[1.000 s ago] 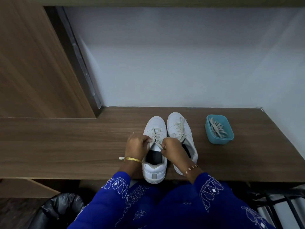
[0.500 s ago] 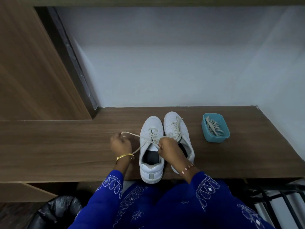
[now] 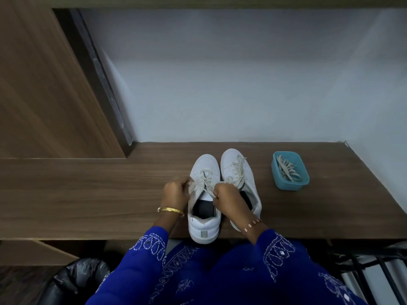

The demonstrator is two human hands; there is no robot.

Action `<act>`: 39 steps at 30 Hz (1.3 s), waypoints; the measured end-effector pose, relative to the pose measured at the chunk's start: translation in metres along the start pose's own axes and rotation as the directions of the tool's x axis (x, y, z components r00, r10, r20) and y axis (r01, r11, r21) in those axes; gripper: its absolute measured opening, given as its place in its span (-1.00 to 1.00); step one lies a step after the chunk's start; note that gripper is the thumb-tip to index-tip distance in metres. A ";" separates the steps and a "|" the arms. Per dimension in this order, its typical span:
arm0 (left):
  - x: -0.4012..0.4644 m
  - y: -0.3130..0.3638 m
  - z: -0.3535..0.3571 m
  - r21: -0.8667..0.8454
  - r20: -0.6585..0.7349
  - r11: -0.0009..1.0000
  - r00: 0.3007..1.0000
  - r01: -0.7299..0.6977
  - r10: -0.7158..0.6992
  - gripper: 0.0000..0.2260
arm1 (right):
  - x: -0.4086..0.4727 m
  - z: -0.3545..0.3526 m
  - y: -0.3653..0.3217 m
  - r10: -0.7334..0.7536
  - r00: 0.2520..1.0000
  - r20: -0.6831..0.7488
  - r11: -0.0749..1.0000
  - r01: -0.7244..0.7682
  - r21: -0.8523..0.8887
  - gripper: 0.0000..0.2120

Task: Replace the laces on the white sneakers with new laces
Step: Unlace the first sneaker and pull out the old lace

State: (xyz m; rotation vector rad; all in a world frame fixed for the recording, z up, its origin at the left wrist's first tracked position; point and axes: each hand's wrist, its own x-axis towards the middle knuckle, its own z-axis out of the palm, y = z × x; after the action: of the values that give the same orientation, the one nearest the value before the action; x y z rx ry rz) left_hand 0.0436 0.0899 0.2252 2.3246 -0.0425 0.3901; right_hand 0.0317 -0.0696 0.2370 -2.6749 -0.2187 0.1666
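Two white sneakers stand side by side on the wooden desk (image 3: 88, 194), toes pointing away from me. The left sneaker (image 3: 204, 225) has its off-white lace (image 3: 206, 177) partly loosened. My left hand (image 3: 176, 192) pinches one strand of that lace at the shoe's left edge. My right hand (image 3: 225, 195) pinches the other strand beside the tongue. The right sneaker (image 3: 233, 160) is still laced, and my right wrist hides its heel. A blue tub (image 3: 277, 172) to the right holds a bundle of pale laces (image 3: 288, 168).
A wooden cabinet panel (image 3: 44, 84) rises at the left and a pale wall (image 3: 242, 84) stands behind the desk. A black bag (image 3: 74, 280) lies on the floor at lower left. Dark metal bars (image 3: 370, 271) show at lower right.
My left hand had pulled a lace strand out to the left; it has now come back to the shoe's left edge. My right hand stays at the tongue.
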 end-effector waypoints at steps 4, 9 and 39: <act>0.005 -0.006 -0.011 0.041 -0.012 0.976 0.977 0.214 -0.213 -0.84 | -0.002 -0.002 0.000 0.000 1.000 -0.011 1.000 0.000 -0.006 -0.60; -0.010 0.001 -0.002 0.133 0.106 0.989 0.991 0.063 -0.077 -0.77 | -0.005 0.000 -0.005 0.027 0.999 -0.017 0.999 -0.027 -0.019 -0.61; -0.021 -0.004 -0.011 -0.021 0.334 0.983 0.927 0.184 -0.167 -0.83 | -0.018 -0.005 -0.008 0.098 0.990 0.099 0.995 -0.099 0.012 -0.88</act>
State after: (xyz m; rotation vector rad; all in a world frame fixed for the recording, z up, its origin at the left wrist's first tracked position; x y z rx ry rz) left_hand 0.0215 0.0986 0.2242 2.2960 -0.0073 -0.0950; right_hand 0.0140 -0.0676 0.2464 -2.6644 -0.1150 0.3297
